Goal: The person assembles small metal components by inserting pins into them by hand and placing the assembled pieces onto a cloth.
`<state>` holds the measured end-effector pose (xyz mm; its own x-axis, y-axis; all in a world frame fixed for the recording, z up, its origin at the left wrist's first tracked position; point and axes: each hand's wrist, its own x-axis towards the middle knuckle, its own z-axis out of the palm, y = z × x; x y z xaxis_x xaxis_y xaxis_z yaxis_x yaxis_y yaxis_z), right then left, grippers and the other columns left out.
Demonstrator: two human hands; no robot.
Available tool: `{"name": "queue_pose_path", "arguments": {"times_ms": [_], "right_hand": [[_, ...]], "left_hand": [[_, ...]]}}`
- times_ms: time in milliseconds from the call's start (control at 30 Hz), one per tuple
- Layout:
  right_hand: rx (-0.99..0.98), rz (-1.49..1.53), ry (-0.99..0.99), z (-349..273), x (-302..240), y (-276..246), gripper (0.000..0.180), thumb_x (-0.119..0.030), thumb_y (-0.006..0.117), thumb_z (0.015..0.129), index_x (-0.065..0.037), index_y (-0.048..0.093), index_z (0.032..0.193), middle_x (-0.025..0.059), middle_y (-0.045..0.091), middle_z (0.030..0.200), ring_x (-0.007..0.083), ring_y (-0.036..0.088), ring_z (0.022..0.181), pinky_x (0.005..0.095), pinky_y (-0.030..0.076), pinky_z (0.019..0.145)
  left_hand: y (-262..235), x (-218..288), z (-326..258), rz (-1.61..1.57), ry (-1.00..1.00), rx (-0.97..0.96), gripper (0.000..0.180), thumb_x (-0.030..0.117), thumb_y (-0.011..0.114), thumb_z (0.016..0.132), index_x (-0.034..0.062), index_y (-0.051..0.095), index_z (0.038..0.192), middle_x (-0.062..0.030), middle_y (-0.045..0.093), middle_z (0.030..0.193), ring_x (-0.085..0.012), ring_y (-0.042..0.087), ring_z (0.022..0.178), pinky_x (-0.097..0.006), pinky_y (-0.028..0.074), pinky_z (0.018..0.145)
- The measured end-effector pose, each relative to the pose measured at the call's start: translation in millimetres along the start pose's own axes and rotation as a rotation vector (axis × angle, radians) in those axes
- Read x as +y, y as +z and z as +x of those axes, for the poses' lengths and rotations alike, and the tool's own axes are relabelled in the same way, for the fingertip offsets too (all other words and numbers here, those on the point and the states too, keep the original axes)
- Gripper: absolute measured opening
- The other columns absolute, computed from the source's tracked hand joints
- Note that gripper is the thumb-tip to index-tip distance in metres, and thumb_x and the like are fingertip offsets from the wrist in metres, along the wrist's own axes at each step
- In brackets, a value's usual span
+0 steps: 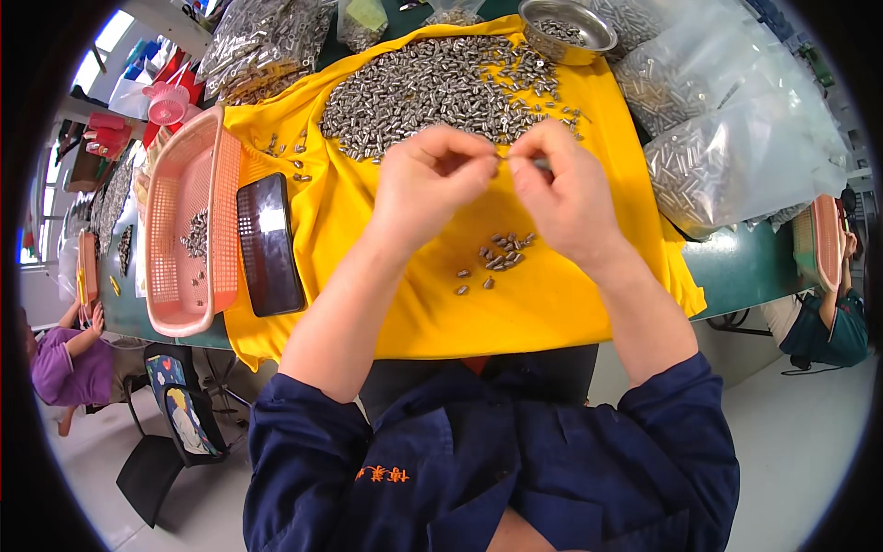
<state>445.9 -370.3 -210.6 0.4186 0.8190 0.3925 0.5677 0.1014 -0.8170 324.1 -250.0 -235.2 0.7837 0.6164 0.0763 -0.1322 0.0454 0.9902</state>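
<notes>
The left hand [425, 184] and right hand [572, 198] nearly meet, each with thumb and forefinger pinched together. A tiny part [501, 157] sits between the two sets of fingertips, mostly hidden by them; its shape cannot be made out. Just beyond the fingers, the pile [414, 97] of metal pieces spreads over the yellow cloth [423, 308]. Nearer the body than the fingers, a small loose group [503, 258] lies below the right hand. Left of the fingers are the phone [269, 244] and, farther out, the basket [156, 248].
</notes>
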Motion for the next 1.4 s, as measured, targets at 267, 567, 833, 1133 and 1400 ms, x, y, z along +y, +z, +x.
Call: {"name": "queue_pose_path", "arguments": {"times_ms": [267, 567, 833, 1133, 1400], "right_hand": [[0.239, 0.073, -0.056, 4, 6, -19, 0.005, -0.006, 0.055, 0.083, -0.002, 0.052, 0.086, 0.0049, 0.055, 0.07, 0.009, 0.052, 0.058, 0.023, 0.042, 0.052], [0.232, 0.027, -0.318, -3, -3, -8, 0.01, -0.001, 0.058, 0.076, -0.004, 0.054, 0.084, 0.0084, 0.056, 0.072, 0.0175, 0.053, 0.057, 0.0251, 0.043, 0.052], [0.422, 0.236, -0.138, 11, -5, -19, 0.006, -0.004, 0.056, 0.082, -0.002, 0.055, 0.088, 0.0018, 0.053, 0.077, 0.0083, 0.049, 0.066, 0.0227, 0.042, 0.061], [0.305, -0.021, -0.128, -2, 26, -17, 0.01, -0.007, 0.049, 0.09, 0.001, 0.052, 0.095, 0.0046, 0.051, 0.088, 0.0129, 0.047, 0.08, 0.0248, 0.041, 0.074], [0.251, 0.025, -0.064, 5, 41, -11, 0.011, -0.008, 0.049, 0.091, 0.001, 0.05, 0.096, 0.0028, 0.049, 0.089, 0.0099, 0.045, 0.082, 0.022, 0.039, 0.074]], "left_hand": [[-6, 9, 17, 0.023, 0.02, 0.134, 0.008, 0.005, 0.059, 0.082, 0.0008, 0.061, 0.089, -0.0067, 0.063, 0.084, -0.0142, 0.06, 0.075, -0.026, 0.048, 0.071], [55, 41, 154, 0.824, 0.49, 0.031, 0.026, 0.025, 0.066, 0.078, 0.0058, 0.065, 0.095, -0.0061, 0.067, 0.083, -0.0105, 0.062, 0.076, -0.026, 0.048, 0.069], [-9, 52, 83, 1.025, 0.311, 0.039, 0.021, 0.024, 0.062, 0.08, 0.0131, 0.067, 0.097, -0.0066, 0.067, 0.086, -0.0178, 0.063, 0.071, -0.03, 0.05, 0.064], [-24, -17, -4, 1.383, 0.363, -0.159, 0.011, 0.02, 0.056, 0.075, 0.0111, 0.062, 0.075, -0.0062, 0.056, 0.081, -0.025, 0.059, 0.076, -0.036, 0.049, 0.066], [-15, -7, 6, 1.51, 0.306, -0.169, 0.01, 0.014, 0.056, 0.074, 0.0105, 0.065, 0.077, -0.0081, 0.059, 0.089, -0.0258, 0.061, 0.083, -0.037, 0.05, 0.069]]}}
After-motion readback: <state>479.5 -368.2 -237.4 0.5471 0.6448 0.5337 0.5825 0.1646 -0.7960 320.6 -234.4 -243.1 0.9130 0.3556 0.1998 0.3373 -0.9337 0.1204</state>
